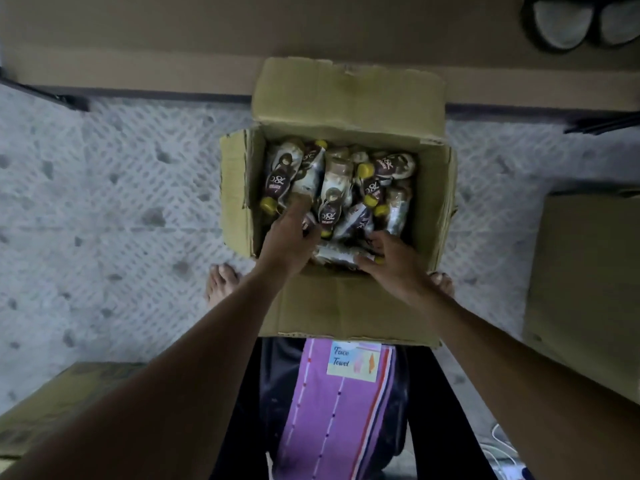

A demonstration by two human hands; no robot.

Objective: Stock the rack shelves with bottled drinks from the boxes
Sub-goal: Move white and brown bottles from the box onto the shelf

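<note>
An open cardboard box [349,95] stands on the floor in front of me, full of several bottled drinks [336,185] with yellow caps and brown-and-white labels, lying jumbled. My left hand [291,233] reaches into the box's near left side, its fingers down among the bottles; what they hold is hidden. My right hand [391,258] is at the near right corner, fingers curled round a bottle [334,254] lying flat along the box's near wall.
A rack shelf [138,39] runs across the top, with two dark bowls [581,22] at its right. Closed cardboard boxes sit at the right [585,271] and lower left [59,403]. My bare feet [221,282] flank the box on a white patterned mat.
</note>
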